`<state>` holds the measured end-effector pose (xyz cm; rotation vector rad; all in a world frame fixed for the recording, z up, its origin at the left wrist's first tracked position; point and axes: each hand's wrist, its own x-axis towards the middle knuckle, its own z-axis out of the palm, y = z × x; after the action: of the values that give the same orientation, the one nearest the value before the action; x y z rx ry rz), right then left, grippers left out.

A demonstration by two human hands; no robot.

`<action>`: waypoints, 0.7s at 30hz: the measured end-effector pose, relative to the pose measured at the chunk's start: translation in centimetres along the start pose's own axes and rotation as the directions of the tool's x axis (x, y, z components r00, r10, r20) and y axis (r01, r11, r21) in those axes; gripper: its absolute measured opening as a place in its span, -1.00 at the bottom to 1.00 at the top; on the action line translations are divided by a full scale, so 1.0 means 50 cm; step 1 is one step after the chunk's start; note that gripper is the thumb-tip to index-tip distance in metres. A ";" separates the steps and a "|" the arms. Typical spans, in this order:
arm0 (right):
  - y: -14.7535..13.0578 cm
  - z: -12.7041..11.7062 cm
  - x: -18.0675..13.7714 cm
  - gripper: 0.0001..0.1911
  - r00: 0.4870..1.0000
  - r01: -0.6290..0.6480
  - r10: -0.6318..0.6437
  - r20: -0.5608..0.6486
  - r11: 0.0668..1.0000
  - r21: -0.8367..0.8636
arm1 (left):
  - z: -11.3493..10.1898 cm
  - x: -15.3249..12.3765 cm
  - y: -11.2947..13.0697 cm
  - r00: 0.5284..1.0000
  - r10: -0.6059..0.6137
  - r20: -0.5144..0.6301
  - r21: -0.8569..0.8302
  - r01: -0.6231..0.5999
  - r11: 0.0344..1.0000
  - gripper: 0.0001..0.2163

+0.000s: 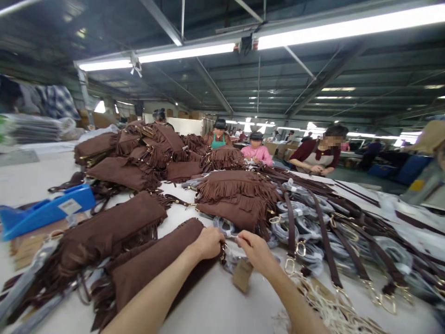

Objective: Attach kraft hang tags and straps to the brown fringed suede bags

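Note:
A brown fringed bag (156,255) lies slantwise on the table in front of me. My left hand (209,242) is closed at the bag's far right end, beside a small metal clasp (223,250). Just to the right, my right hand (255,250) pinches what looks like a thin pale string stretched between the two hands. Below those fingers a brown paper tag (242,274) hangs over the tabletop. Its attachment is too small to make out. A plastic-wrapped coil (225,226) sits right behind my hands.
More brown fringed bags (135,144) are heaped at the back, and another bag (114,227) lies left. A blue tape dispenser (48,211) stands at far left. Straps with metal buckles (325,236), wrapped coils and white strings (330,306) cover the right. Several people (316,153) work beyond.

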<state>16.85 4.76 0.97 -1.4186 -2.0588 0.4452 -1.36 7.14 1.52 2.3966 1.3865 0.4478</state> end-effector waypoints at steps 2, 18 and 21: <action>0.017 0.024 0.008 -0.70 1.000 0.004 -0.004 0.001 1.000 -0.008 | 0.017 0.002 -0.012 1.000 -0.012 -0.005 0.039 0.012 0.999 -0.76; -0.010 0.059 -0.004 -0.75 0.989 0.067 -0.075 0.125 0.995 0.069 | 0.024 -0.011 -0.025 1.000 -0.013 0.005 0.052 0.013 0.999 -0.81; 0.006 0.058 0.006 -0.74 0.994 0.022 -0.031 0.107 0.996 0.081 | 0.026 -0.010 -0.028 1.000 -0.015 -0.005 0.029 0.015 0.999 -0.75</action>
<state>15.14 5.31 -1.34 -1.3456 -2.1179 0.5981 -2.13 7.18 -0.29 2.4084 1.4212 0.4329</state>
